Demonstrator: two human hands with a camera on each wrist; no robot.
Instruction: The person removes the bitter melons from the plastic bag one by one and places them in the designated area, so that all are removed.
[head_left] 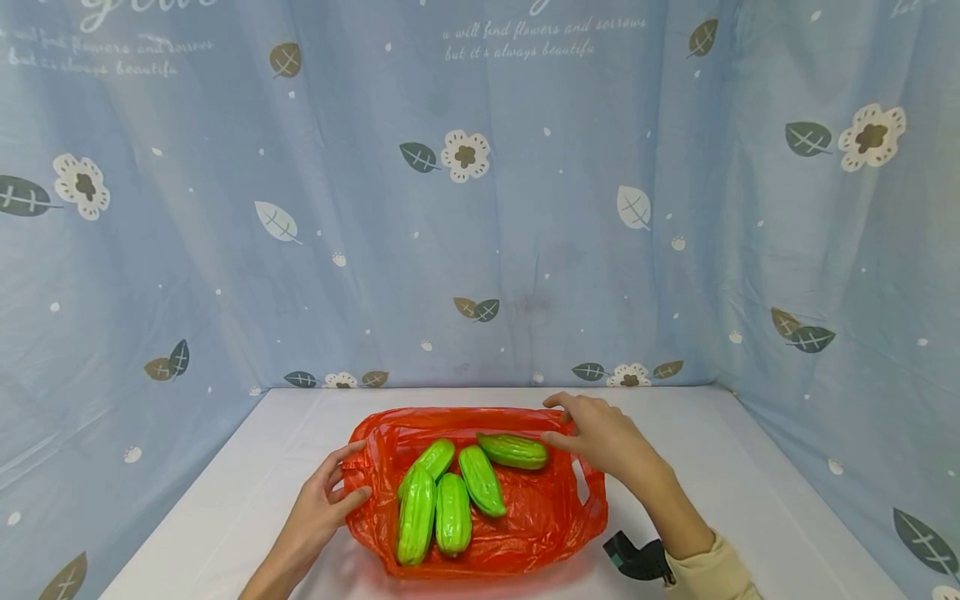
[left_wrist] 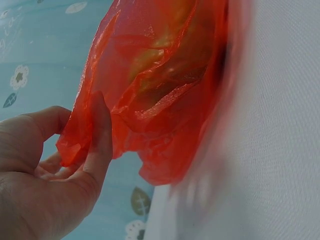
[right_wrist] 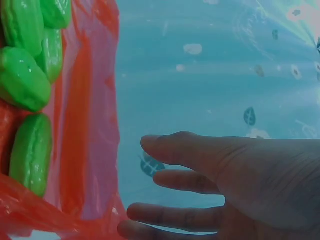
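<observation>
Pinching the bag point(head_left: 536, 525) on the table point(head_left: 712, 467) by its left edge with our left hand point(head_left: 321, 504), we have our right hand point(head_left: 603, 435) loose at its far right corner, just right of the far right fruit point(head_left: 513, 451), which lies left to right

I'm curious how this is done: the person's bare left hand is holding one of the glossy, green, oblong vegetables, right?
Not quite: the left hand is holding the thin red plastic bag, as the left wrist view shows; the vegetables lie inside it.
</observation>
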